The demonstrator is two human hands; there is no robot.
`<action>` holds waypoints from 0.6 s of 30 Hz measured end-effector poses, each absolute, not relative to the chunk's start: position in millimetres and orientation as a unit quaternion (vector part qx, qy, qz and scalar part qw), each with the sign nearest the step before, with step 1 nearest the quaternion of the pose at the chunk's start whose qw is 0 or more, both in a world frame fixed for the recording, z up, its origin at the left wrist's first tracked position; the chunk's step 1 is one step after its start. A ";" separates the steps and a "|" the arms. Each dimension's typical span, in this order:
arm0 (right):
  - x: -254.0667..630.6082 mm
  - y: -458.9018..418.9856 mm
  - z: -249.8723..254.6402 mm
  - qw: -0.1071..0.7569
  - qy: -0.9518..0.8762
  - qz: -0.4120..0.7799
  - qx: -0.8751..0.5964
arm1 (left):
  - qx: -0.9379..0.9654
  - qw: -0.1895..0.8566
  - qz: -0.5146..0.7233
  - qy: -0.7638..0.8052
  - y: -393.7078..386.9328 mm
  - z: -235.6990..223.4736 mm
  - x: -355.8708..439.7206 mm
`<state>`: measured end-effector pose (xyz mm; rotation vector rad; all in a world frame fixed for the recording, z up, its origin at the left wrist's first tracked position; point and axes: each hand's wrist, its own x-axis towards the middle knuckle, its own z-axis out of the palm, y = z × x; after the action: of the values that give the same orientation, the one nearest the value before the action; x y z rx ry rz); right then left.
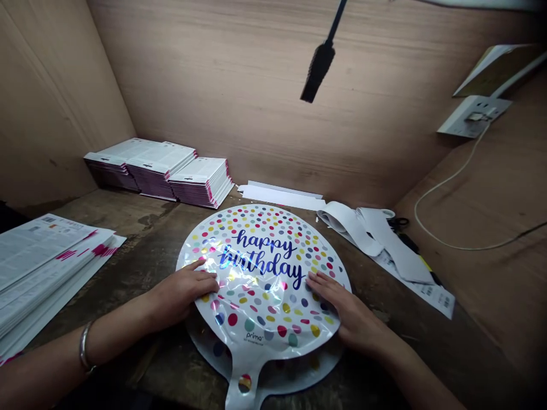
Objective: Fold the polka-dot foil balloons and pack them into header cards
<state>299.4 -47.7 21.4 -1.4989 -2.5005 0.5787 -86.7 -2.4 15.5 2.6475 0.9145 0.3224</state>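
A flat round foil balloon (260, 250), white with coloured dots and the words "happy birthday", lies on top of a pile of like balloons on the dark wooden table (141, 228). My left hand (182, 290) rests on its left edge, fingers curled and pressed onto the foil. My right hand (342, 304) lies flat on its right side with fingers stretched out. The balloon's neck (243, 381) points toward me. Neither hand lifts anything.
Stacks of printed cards with pink edges (162, 168) stand at the back left; another stack (43, 262) lies at the left edge. White paper strips and rolls (376, 233) lie at the right, scissors (397, 222) behind them. A black tool (318, 68) hangs overhead. Wall socket and cable (470, 117) at right.
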 end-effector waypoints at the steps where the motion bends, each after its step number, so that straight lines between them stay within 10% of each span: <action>1: 301.4 -41.7 21.2 0.088 -0.836 0.208 -0.501 | 0.924 0.175 0.110 0.322 0.6 16.4 -90.5; 18: 323.5 37.6 9.2 0.101 -0.600 0.128 -0.783 | 0.745 0.218 0.110 0.621 87.4 4.8 -99.2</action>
<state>323.5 37.6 9.2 -2.3144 -1.7731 0.3771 -99.2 87.4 4.8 2.0631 1.7178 0.3037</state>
